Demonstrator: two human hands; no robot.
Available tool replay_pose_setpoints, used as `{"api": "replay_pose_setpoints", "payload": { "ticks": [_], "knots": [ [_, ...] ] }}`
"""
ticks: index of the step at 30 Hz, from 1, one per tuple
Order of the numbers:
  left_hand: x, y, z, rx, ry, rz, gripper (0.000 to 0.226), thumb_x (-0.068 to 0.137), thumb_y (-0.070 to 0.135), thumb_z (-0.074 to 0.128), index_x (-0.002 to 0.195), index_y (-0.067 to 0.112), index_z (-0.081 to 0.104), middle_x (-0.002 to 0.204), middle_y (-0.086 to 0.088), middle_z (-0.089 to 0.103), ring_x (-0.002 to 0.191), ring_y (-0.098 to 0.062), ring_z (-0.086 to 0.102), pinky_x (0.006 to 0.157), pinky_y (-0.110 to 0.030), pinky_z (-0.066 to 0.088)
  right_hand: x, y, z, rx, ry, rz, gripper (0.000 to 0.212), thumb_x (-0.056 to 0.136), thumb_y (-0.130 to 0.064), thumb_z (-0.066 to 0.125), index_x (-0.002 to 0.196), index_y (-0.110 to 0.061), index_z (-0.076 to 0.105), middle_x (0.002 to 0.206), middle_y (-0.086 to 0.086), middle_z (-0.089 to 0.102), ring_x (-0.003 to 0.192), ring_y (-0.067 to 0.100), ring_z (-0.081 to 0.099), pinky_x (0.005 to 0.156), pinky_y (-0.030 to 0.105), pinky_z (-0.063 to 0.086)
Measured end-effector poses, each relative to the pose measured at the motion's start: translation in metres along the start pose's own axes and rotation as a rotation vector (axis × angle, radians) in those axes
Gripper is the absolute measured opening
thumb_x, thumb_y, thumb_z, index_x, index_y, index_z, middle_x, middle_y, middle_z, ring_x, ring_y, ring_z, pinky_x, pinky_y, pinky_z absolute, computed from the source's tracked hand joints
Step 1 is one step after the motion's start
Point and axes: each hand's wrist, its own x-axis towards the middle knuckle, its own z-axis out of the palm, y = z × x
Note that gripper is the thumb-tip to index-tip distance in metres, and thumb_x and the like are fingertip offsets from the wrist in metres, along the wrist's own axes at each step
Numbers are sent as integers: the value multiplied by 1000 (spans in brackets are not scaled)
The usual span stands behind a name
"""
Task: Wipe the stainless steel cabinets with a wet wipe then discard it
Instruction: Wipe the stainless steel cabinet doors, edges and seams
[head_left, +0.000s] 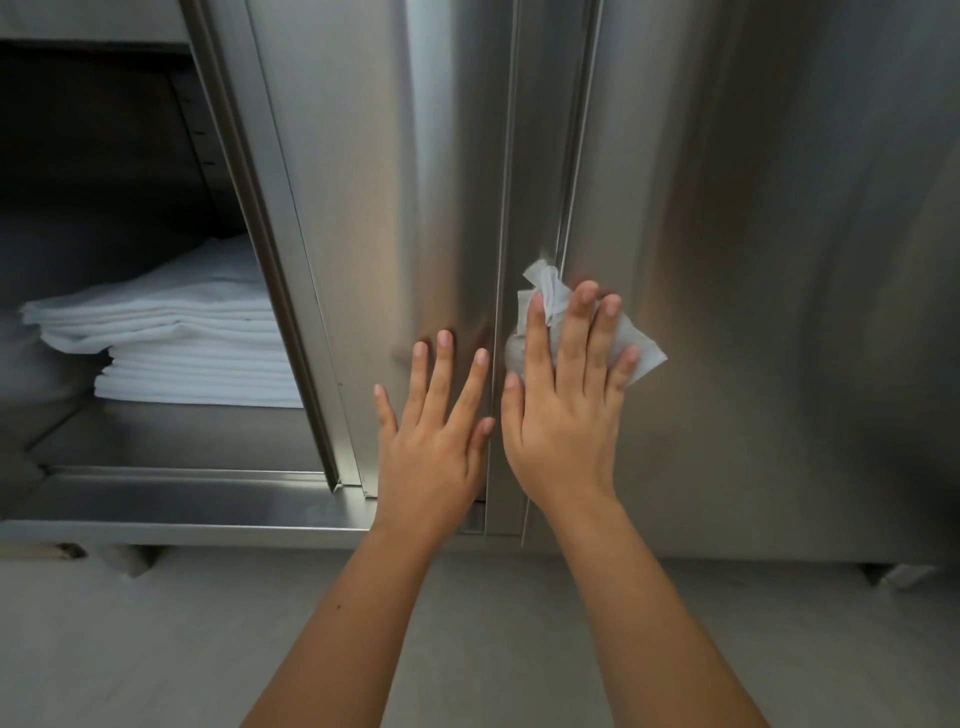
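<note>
Two stainless steel cabinet doors fill the view: a left door (395, 208) and a right door (769, 260), with a vertical seam between them. My right hand (563, 410) presses a crumpled white wet wipe (641, 351) flat against the right door, just beside the seam, with straight spread fingers. My left hand (436, 431) lies flat on the left door near its lower right corner, fingers straight, holding nothing.
To the left the cabinet stands open, showing a stack of folded white cloths (171, 338) on a steel shelf (171, 441). A steel sill (182, 512) runs along the cabinet's bottom. Pale floor (156, 639) lies below, with cabinet feet at the base.
</note>
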Motion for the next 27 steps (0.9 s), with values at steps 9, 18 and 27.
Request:
{"api": "replay_pose_setpoints", "payload": {
  "ticks": [9, 18, 27],
  "knots": [
    [-1, 4, 1, 17, -30, -81, 51, 95, 36, 27, 143, 22, 18, 152, -9, 13, 139, -34, 14, 101, -60, 9, -68, 5, 18, 11, -89, -17, 70, 93, -25, 35, 148, -14, -7, 153, 8, -25, 142, 24, -15, 111, 52, 5],
    [-3, 4, 2, 6, -26, -116, 55, 94, 37, 36, 143, 24, 14, 151, -8, 8, 139, -34, 10, 102, -65, 13, -23, 0, 8, 56, -77, 35, 65, 94, -25, 31, 146, -15, -6, 151, 6, -24, 140, 22, -22, 112, 49, -6],
    [2, 8, 1, -25, -108, -216, 61, 92, 42, 29, 139, 32, -9, 150, -1, -14, 140, -26, -12, 107, -59, 3, -97, 10, 23, 53, -199, -19, 74, 90, -24, 35, 148, -17, -11, 152, 4, -26, 142, 21, -17, 110, 50, 6]
  ]
}}
